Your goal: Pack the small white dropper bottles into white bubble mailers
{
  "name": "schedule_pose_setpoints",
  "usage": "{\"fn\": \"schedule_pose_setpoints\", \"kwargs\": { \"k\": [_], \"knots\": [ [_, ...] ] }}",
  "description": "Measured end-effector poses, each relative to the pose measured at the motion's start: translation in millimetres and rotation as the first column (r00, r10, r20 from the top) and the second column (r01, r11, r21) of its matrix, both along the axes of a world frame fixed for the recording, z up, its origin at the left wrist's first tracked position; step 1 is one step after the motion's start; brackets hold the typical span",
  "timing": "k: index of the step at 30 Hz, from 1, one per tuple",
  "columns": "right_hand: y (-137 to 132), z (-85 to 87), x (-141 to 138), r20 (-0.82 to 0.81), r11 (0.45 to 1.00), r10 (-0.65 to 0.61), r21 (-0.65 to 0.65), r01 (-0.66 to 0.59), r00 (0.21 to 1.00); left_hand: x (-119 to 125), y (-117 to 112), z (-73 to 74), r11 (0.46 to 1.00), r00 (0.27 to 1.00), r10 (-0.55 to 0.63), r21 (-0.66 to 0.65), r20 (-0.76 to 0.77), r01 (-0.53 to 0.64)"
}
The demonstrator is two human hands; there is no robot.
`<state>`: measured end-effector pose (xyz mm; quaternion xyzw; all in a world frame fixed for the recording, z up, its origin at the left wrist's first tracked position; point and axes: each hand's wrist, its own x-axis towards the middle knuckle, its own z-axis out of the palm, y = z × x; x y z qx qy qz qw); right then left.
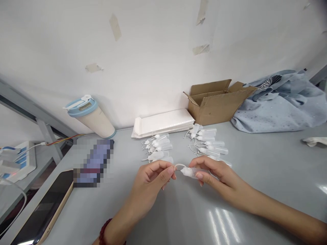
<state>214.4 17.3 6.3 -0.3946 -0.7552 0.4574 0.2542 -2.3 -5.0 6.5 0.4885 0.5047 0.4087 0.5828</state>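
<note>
Pinching a translucent plastic dropper bottle (191, 172)

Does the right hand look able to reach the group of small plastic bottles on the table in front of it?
Probably yes. The right hand is close to the small plastic bottles, and nothing stands between them on the grey table. But it is pinching another bottle, so it may need to let go first.

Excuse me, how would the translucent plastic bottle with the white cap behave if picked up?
The translucent plastic bottle looks thin-walled, so probably light. Its round body would likely roll when set down, and its thin white loop seems flexible.
</note>
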Motion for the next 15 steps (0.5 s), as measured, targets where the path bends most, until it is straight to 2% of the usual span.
{"fn": "schedule_pose_setpoints", "kwargs": {
  "k": [8, 15],
  "knots": [
    [-0.4, 0.8, -1.6, 0.0, 1.0, 0.011, 0.011, -0.011, 1.0, 1.4, -1.2, -0.4, 1.0, 1.0, -0.003, -0.004, 0.01, 0.003],
    [-0.8, -0.1, -2.2, -0.007, 1.0, -0.019, -0.012, 0.019, 1.0, 2.4, -0.9, 1.0, 1.0, 0.999, 0.015, 0.004, -0.047, -0.015]
  ]
}}
